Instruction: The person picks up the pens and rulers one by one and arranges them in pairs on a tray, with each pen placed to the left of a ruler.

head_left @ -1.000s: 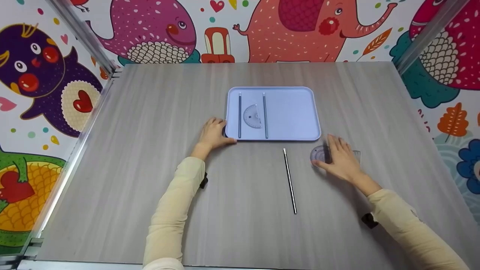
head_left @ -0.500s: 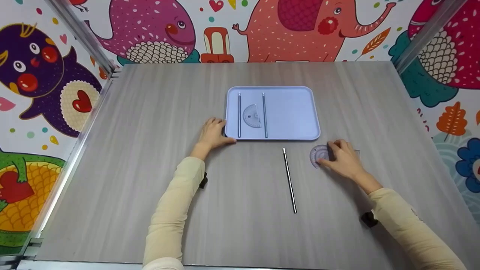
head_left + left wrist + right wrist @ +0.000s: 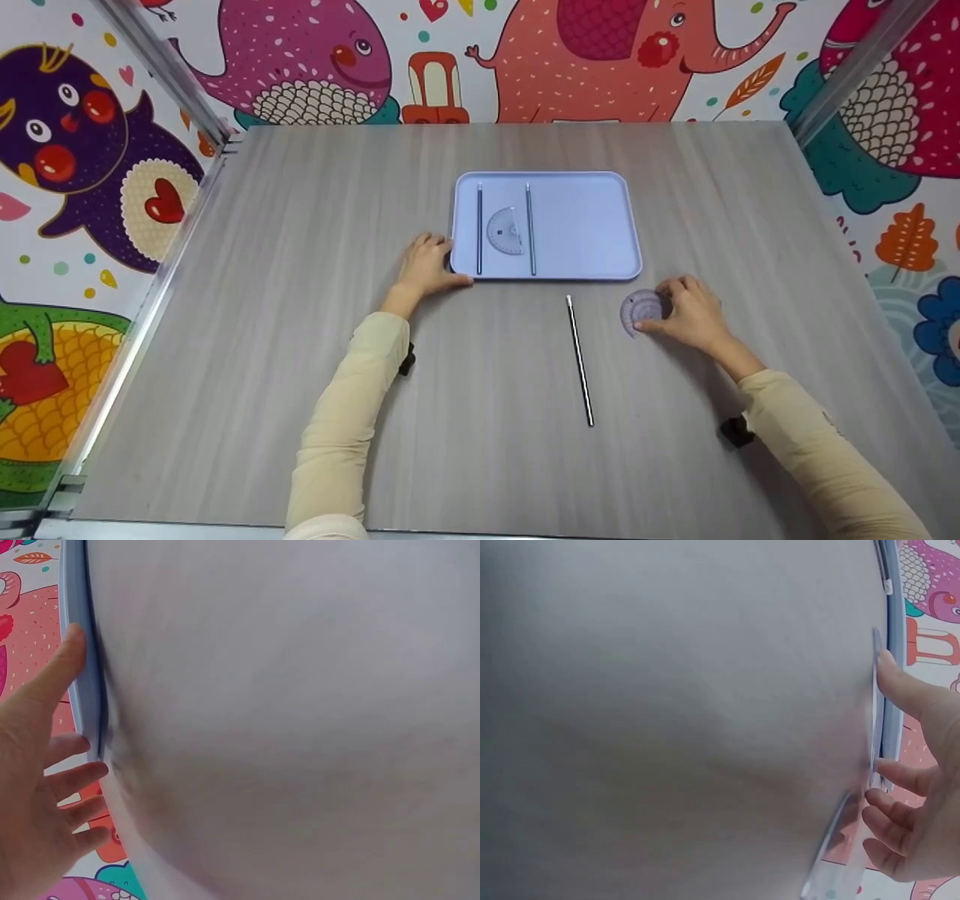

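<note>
In the head view my left hand (image 3: 426,266) rests at the near left corner of a pale blue tray (image 3: 585,225), thumb along the front rim. Its fingers look fairly straight in the left wrist view, against the tray rim (image 3: 82,682). My right hand (image 3: 691,315) pinches a clear protractor (image 3: 637,309) between thumb and index finger, just off the tray's near right corner. Beside those fingers, the right wrist view shows another clear flat piece (image 3: 829,840); its kind is unclear. Part of the protractor is hidden by the hand.
Inside the tray lie a dark pencil (image 3: 480,229), a clear protractor (image 3: 504,232) and a grey-blue pencil (image 3: 531,229). A dark, shiny pencil (image 3: 580,360) lies on the wood-grain table (image 3: 300,225) between the arms. Patterned walls border the table.
The right hand's fingers have drawn in and taken hold of the protractor's edges. The clear end that showed past the hand's right side is now hidden. The left hand and tray stay put.
</note>
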`<action>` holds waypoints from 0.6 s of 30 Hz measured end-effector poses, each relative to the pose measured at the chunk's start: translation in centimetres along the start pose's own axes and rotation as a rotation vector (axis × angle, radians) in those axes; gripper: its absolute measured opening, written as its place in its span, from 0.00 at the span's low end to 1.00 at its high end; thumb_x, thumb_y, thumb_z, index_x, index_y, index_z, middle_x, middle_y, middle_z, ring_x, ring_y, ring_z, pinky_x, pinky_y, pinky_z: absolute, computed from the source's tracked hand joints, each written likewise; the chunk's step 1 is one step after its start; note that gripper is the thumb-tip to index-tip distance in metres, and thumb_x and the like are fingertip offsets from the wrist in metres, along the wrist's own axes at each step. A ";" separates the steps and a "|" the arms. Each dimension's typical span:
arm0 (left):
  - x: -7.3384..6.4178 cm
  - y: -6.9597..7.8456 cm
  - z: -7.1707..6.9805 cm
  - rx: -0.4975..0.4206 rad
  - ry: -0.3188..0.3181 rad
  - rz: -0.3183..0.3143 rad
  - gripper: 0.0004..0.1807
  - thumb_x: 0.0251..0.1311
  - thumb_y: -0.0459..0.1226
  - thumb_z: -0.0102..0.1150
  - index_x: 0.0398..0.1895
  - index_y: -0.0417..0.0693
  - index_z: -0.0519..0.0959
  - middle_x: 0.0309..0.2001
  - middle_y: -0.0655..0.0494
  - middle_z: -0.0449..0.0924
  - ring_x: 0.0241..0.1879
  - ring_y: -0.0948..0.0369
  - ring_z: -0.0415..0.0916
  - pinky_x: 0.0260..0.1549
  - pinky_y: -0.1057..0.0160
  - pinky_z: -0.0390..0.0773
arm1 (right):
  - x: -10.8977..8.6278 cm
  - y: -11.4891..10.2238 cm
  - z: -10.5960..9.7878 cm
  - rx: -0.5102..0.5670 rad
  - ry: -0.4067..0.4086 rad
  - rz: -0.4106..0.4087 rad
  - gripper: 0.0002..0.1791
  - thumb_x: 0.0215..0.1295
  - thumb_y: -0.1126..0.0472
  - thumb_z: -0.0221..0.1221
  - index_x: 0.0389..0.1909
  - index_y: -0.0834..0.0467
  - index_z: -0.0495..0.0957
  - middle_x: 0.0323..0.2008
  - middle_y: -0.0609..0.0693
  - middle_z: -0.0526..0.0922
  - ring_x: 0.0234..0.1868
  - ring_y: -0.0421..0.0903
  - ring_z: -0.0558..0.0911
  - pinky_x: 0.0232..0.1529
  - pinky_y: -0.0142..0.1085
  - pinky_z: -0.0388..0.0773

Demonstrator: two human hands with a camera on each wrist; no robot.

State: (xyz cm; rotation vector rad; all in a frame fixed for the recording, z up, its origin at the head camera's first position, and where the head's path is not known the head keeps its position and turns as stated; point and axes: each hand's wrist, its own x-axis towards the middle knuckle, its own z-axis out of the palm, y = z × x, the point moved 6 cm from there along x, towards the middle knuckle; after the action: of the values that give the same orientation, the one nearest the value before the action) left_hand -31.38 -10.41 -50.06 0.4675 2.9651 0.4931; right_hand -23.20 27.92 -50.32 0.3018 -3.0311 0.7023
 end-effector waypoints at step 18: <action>-0.1 0.0 -0.1 -0.010 0.009 -0.002 0.47 0.39 0.57 0.67 0.60 0.39 0.68 0.58 0.41 0.68 0.62 0.45 0.57 0.62 0.52 0.56 | 0.9 -0.9 0.9 0.662 -0.122 0.197 0.34 0.41 0.79 0.61 0.51 0.74 0.56 0.29 0.53 0.68 0.25 0.35 0.70 0.24 0.23 0.71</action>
State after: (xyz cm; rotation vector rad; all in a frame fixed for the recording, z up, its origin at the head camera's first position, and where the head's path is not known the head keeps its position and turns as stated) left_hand -31.30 -10.44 -49.95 0.4622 2.9695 0.5112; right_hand -23.89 26.54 -50.65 0.0445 -2.8540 1.7522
